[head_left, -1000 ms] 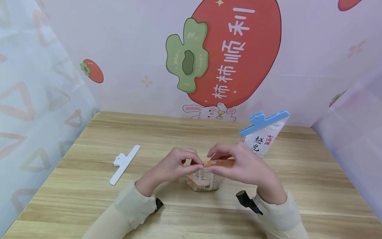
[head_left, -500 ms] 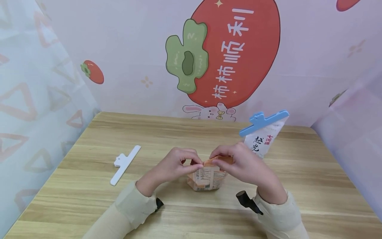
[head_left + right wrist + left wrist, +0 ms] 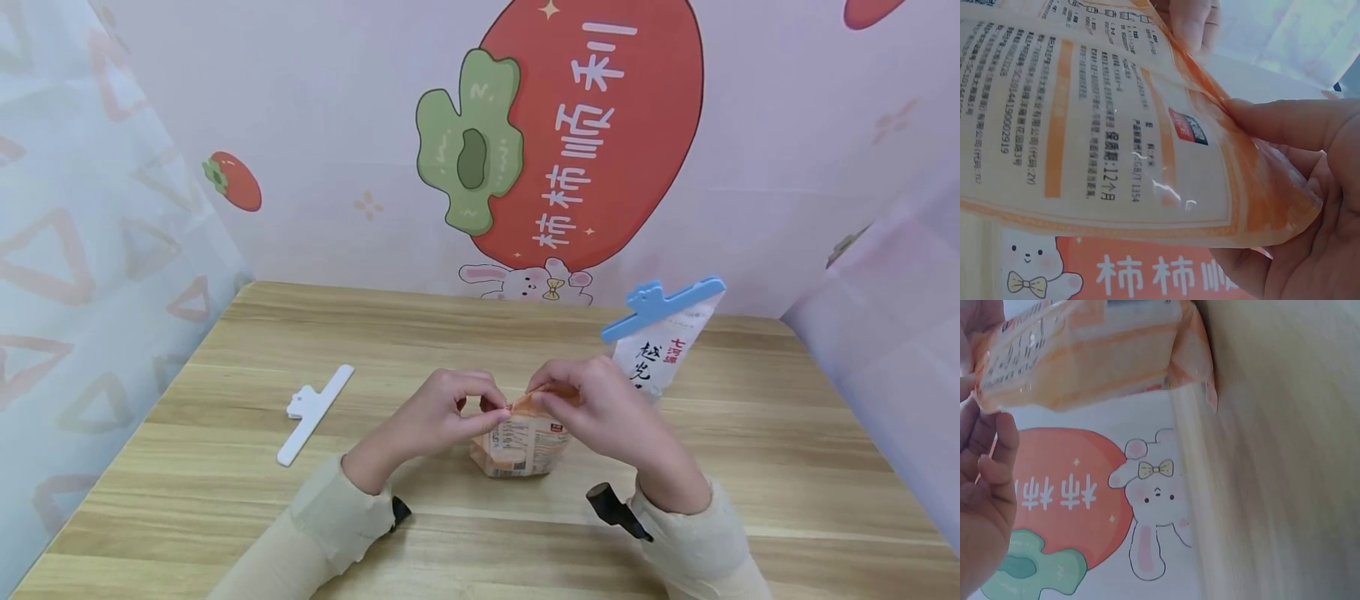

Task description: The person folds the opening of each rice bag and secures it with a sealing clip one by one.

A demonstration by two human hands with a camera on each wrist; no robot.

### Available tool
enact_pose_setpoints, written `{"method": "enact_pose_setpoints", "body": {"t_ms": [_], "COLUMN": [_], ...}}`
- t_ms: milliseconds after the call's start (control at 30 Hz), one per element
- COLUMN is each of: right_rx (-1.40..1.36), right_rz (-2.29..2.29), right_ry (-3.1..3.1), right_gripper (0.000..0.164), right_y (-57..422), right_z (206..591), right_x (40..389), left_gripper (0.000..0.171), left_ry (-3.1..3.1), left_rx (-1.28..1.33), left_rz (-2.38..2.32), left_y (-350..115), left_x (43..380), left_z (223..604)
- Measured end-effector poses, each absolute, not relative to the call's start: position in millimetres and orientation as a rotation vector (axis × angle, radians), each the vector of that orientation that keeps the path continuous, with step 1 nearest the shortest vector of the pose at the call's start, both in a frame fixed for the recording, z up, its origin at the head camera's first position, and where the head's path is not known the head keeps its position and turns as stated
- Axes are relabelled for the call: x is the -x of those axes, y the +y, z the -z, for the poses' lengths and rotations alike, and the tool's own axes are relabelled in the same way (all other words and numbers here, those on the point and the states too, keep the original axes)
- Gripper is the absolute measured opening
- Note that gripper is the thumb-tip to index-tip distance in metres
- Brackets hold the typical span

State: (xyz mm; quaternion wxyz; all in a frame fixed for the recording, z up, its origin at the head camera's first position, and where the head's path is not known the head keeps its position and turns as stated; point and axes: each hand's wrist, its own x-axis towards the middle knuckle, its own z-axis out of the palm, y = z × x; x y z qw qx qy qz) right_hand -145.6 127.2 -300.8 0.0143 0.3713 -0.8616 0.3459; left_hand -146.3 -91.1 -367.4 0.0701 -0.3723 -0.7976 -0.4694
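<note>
An orange and white plastic food bag (image 3: 517, 450), printed with small text, stands on the table in the middle of the head view. My left hand (image 3: 453, 408) pinches the left end of its top edge between thumb and fingers. At the right part of that edge, my right hand (image 3: 600, 404) grips the orange film, thumb in front and fingers behind. Seen from the right wrist, the bag's printed face (image 3: 1104, 125) slants toward the right hand's thumb (image 3: 1291, 119). From the left wrist, the bag's lower body (image 3: 1110, 356) bulges above the left hand (image 3: 988, 475).
To the left, a white bag clip (image 3: 315, 414) lies on the wooden table (image 3: 405, 333). Behind my right hand stands a white bag (image 3: 660, 354) with a blue clip (image 3: 663, 307) across its top. A printed backdrop (image 3: 315, 100) rises at the table's far edge.
The right hand has shifted slightly left and turned at the bag's top edge. More of the bag's printed face, with its red label, shows below it. My left hand has stayed in place.
</note>
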Motion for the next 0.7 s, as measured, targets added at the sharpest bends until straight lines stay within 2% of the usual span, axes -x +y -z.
{"method": "enact_pose_setpoints", "body": {"t_ms": [233,700], "right_rx": [-1.091,-1.069], "right_rz": [-1.118,-1.168], "right_ry": [-2.719,-2.717], "right_gripper": [0.008,0.011], "right_y": [125,124], "right_z": [301,301], "right_x": [143,140], "left_gripper": [0.007,0.006], "left_ry": [-2.394,-2.353], "left_rx": [0.964,0.956], "left_rz": [1.535,1.715], "left_y": [-81,-80], "left_x": [146,146], "left_z": [364,369]}}
